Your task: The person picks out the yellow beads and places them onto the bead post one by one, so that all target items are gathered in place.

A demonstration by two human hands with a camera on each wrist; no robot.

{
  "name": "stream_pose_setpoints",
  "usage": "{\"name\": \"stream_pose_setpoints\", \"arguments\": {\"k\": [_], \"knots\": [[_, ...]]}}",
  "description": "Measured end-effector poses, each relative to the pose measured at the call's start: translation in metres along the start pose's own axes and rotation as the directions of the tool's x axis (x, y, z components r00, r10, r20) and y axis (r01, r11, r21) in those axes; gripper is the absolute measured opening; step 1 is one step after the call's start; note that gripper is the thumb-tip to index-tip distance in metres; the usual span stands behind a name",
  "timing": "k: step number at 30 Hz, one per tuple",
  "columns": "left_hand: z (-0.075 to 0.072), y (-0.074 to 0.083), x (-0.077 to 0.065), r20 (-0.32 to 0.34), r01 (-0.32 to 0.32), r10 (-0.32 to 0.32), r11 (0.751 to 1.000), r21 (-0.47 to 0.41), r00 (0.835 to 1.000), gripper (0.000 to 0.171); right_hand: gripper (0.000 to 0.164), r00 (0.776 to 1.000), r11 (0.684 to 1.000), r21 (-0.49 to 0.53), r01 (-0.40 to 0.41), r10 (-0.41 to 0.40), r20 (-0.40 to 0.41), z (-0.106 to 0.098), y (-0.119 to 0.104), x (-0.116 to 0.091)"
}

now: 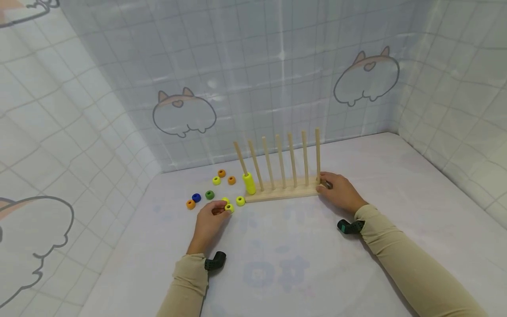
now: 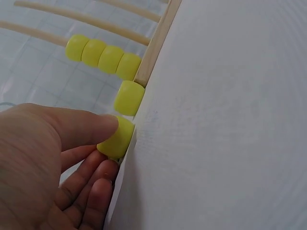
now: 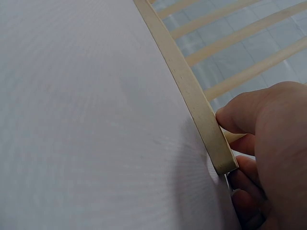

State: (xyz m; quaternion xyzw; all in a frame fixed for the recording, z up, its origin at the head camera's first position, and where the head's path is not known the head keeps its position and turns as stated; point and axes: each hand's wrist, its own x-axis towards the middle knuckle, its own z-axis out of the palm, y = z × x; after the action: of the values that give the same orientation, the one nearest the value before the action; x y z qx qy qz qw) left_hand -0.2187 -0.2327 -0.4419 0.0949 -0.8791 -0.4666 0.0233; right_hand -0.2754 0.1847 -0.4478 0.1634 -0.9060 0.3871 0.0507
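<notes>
My left hand (image 1: 209,224) pinches a yellow bead (image 2: 117,139) between thumb and fingers, low over the table. Another yellow bead (image 1: 240,201) lies between it and the left end of a wooden peg rack (image 1: 283,193). This rack has a row of several upright pegs. Several yellow beads (image 2: 103,56) are stacked on its leftmost peg; the other pegs are bare. At the rack's right end, my right hand (image 1: 338,191) grips the base, with the thumb on the near side and the other fingers partly hidden behind.
Left of the rack lie loose beads: orange ones (image 1: 222,173), a green one (image 1: 210,194), a blue one (image 1: 196,197) and more yellow ones (image 1: 216,180). A white cloth (image 1: 277,246) covers the table. Tile-patterned sheets (image 1: 253,88) hang behind and at both sides.
</notes>
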Motion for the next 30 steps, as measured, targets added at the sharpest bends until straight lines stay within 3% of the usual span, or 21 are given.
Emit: {"name": "stream_pose_setpoints", "arguments": {"k": [15,23,30], "knots": [[0.0043,0.0022,-0.001,-0.03,-0.056,0.057,0.998,0.037,0.998,0.031,0.043,1.0,1.0,-0.001,0.0,0.0,0.001,-0.0035,-0.0027,0.0003],[0.0043,0.0012,-0.0042,-0.019,-0.041,0.043,0.997,0.064,0.999,0.031,0.043,1.0,1.0,0.007,0.001,-0.001,0.003,-0.0003,-0.0005,-0.0005],[0.0025,0.0041,-0.0054,-0.008,-0.073,0.074,0.993,0.095,0.997,0.033,0.043,1.0,1.0,0.011,0.0,0.0,0.001,0.0005,-0.0017,-0.0016]]}}
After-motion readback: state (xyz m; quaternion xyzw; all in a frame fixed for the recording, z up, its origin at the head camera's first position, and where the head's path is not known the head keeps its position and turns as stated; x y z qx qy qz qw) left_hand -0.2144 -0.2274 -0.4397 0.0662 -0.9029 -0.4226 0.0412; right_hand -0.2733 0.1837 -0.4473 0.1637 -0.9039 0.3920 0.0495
